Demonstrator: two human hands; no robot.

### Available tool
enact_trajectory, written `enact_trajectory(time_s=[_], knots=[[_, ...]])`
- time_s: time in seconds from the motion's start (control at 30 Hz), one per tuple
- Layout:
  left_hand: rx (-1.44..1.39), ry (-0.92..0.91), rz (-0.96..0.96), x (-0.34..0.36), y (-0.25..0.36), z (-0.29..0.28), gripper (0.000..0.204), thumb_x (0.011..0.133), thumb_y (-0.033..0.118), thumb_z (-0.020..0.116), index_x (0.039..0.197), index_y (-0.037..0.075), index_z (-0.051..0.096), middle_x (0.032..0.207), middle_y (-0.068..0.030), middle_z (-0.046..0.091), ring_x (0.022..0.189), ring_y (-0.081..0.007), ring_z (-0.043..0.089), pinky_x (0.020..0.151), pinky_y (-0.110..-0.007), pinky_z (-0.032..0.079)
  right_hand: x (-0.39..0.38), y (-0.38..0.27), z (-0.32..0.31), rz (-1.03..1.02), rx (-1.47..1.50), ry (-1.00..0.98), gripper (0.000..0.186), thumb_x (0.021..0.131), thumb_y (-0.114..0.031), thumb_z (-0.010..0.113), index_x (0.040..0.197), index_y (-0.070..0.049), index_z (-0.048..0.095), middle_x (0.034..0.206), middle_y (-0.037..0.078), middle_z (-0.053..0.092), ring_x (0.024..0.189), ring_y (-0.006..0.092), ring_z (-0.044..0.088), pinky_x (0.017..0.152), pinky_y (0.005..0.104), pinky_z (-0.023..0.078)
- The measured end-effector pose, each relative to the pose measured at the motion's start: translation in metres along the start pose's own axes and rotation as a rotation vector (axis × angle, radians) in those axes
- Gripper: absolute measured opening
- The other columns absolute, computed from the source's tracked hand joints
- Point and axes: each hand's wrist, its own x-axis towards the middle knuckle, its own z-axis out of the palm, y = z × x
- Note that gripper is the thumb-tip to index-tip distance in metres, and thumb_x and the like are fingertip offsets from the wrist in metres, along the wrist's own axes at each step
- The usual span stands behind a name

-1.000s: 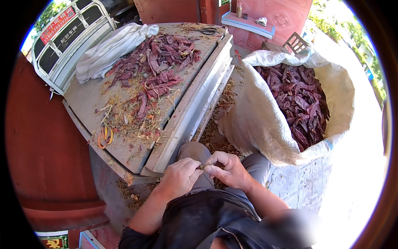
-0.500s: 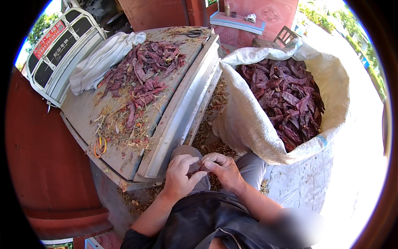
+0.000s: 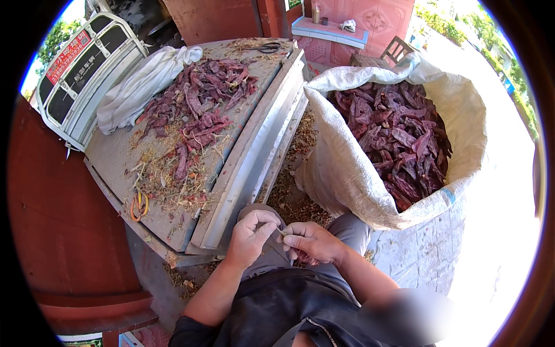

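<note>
Over the lap (image 3: 267,259), the left hand (image 3: 248,238) pinches a thin pale stalk (image 3: 280,231) and the right hand (image 3: 315,241) its other end, a wrinkled red pepper (image 3: 304,257) just beneath. It looks light and brittle, best held gently near the stalk; fingers hide most of it, so I cannot tell where they join.

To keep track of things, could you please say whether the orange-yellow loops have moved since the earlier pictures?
No: the loops lie at the same spot near the edge of the truck bed.
</note>
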Motion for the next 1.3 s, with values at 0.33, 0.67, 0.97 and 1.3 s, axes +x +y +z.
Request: enact_trajectory(time_s=[0.33,0.67,0.97,1.3], knots=[[1.122,-0.369,0.569,0.012,0.032,-0.009,0.012,0.085,0.018,0.074,0.089,0.009,0.067,0.088,-0.0073,0.066,0.085,-0.0279,0.066,0.078,-0.043,0.049,0.009,0.003,-0.016,-0.432,-0.908,0.058,0.029,0.104,-0.03,0.063,0.099,-0.002,0.066,0.088,0.02,0.065,0.085,0.0403,0.066,0.076,0.0488,0.052],[1.145,-0.241,0.569,0.015,0.02,-0.004,0.017,0.083,0.017,0.071,0.072,0.013,0.058,0.067,-0.0069,0.058,0.064,-0.0296,0.063,0.06,-0.044,0.045,0.016,0.011,-0.006,-0.387,-0.645,0.244,0.029,0.104,-0.027,0.062,0.093,-0.001,0.067,0.083,0.018,0.065,0.081,0.0368,0.066,0.075,0.0454,0.053],[1.076,-0.201,0.565,0.016,0.015,0.004,0.016,0.086,0.017,0.071,0.074,0.011,0.063,0.067,-0.0093,0.061,0.064,-0.0328,0.063,0.06,-0.046,0.047,0.022,0.032,-0.002,-0.105,0.162,0.295,0.035,0.108,-0.031,0.063,0.084,-0.006,0.065,0.07,-0.002,0.054,0.056,0.0106,0.046,0.054,0.0258,0.038],[0.902,-0.232,0.263,0.001,0.007,-0.021,0.021,0.088,0.023,0.079,0.097,0.005,0.072,0.085,-0.0151,0.072,0.081,-0.038,0.07,0.072,-0.049,0.054,-0.071,-0.049,-0.005,-0.484,-0.07,0.164,0.028,0.108,-0.028,0.062,0.098,-0.002,0.067,0.077,0.002,0.059,0.064,0.0104,0.053,0.059,0.0254,0.041]])
